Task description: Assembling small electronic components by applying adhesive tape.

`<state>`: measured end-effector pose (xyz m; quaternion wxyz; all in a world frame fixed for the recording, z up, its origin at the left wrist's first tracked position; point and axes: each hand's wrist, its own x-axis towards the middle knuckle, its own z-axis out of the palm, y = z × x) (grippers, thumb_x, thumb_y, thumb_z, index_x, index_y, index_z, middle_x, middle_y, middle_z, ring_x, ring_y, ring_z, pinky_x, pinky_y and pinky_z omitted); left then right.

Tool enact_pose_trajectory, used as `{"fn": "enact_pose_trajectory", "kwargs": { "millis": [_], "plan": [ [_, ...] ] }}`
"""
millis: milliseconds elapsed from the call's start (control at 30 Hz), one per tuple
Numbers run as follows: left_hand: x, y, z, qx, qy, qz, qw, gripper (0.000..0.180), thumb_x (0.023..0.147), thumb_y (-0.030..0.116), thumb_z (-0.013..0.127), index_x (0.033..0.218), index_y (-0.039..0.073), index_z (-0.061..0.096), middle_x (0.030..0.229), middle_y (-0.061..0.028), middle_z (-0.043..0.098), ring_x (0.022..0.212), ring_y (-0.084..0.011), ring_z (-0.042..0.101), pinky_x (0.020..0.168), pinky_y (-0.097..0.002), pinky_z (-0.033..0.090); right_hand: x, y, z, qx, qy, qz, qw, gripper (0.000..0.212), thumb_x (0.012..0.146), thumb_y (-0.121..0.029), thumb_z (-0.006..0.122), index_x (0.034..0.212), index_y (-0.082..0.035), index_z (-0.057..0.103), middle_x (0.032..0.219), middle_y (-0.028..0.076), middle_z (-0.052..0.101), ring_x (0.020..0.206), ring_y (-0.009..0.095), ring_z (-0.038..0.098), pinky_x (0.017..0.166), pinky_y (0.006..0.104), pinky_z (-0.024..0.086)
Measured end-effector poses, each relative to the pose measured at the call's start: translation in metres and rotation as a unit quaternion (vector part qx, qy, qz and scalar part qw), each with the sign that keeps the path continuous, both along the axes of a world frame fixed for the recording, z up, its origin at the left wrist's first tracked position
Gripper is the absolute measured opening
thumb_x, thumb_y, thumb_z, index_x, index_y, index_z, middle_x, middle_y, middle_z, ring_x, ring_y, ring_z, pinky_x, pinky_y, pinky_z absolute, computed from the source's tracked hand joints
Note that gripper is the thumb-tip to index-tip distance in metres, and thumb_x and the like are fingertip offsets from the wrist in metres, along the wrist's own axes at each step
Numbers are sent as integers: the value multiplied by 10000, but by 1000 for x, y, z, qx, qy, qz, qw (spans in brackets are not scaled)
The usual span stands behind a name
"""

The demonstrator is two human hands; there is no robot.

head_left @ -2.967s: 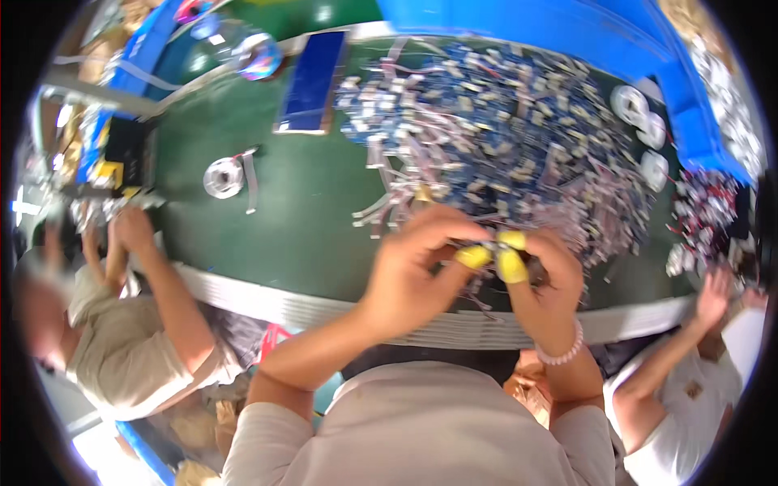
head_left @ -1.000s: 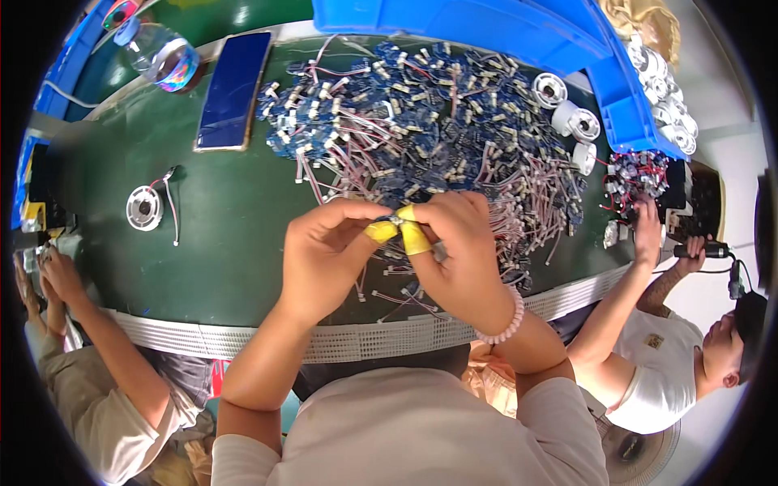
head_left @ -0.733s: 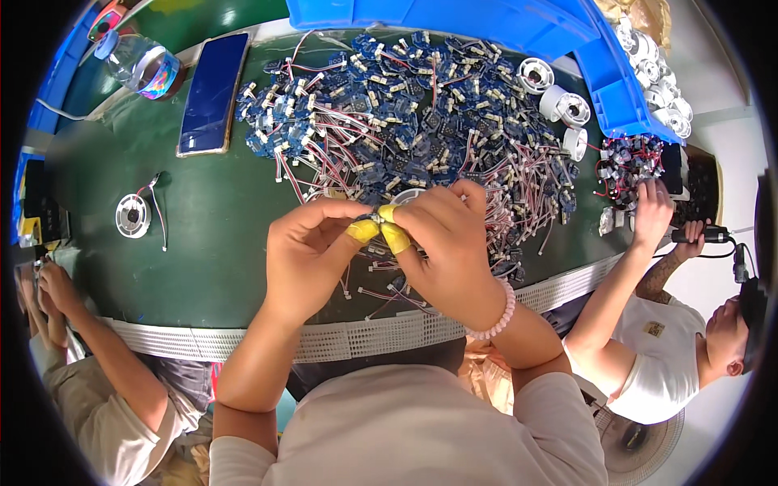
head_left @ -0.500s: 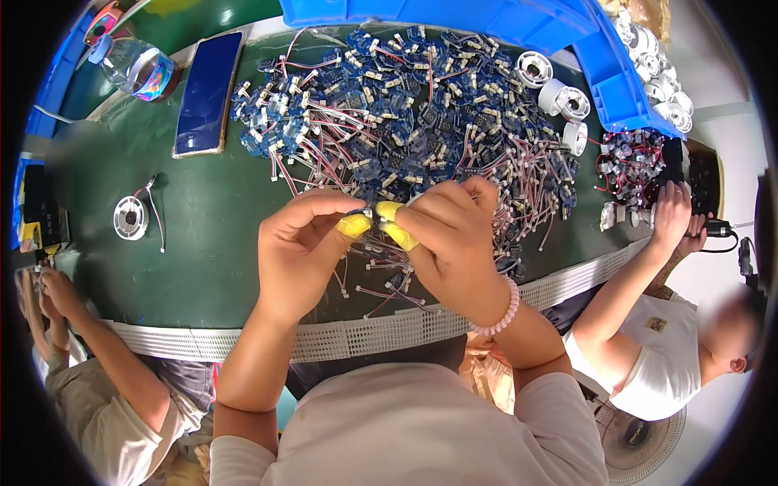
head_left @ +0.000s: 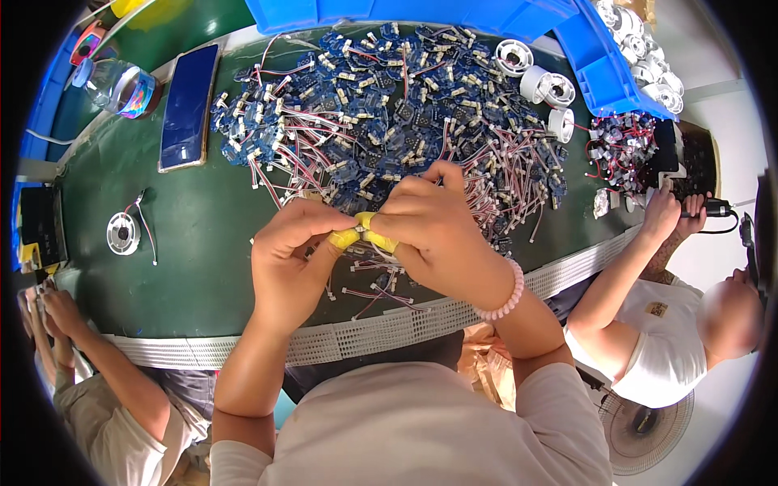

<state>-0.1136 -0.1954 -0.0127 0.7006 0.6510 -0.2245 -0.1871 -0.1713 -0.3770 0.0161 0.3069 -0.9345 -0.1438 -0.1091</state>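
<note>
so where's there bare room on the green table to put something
Between the wired white part and left hand, this side of the blue panel; a smaller patch between that part and the bottle. Crowded: right of the panel, with the heap of blue boards.

We're counting two co-workers (head_left: 640,348), one fan (head_left: 644,423), one bottle (head_left: 117,87), one flat blue device (head_left: 188,109), one bracelet (head_left: 515,293), three yellow finger covers (head_left: 344,238); one white round part (head_left: 115,232) at left, at least three white housings (head_left: 531,83) right of blue boards (head_left: 405,113) too numerous for counting.
</note>
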Motion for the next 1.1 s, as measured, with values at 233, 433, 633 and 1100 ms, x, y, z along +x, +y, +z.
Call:
{"fn": "enact_pose_trajectory", "kwargs": {
  "millis": [233,433,633,1100],
  "plan": [
    [-2,-6,0,9,-37,37,999,220,778,-140,601,945,-13,666,917,-73,576,814,-122,581,721,-215,501,-1,10,-17,192,10,-106,976,78,734,-62,678,812,-69,688,626,12,586,582,167,532,717,308,335],
    [-2,-4,-5,15,-63,99,993,221,773,-141,609,943,-13,668,890,-67,576,794,-111,577,687,-204,486,-7,36,-20,176,-45,-118,976,110,728,-1,634,832,-18,603,731,61,608,653,222,565,741,352,366],
    [0,-1,6,44,-55,59,996,208,779,-139,603,943,-25,660,898,-67,580,804,-115,578,697,-216,485,-4,35,-14,183,-74,-128,972,118,714,1,641,822,-28,603,699,51,575,652,223,548,728,343,372],
    [-7,-7,-3,10,-33,93,995,227,769,-144,605,942,-12,667,881,-65,585,787,-109,574,670,-208,479,-3,29,-12,64,-57,-107,991,179,710,-24,613,888,-38,597,785,70,587,817,252,540,791,375,322]
  ]
}}
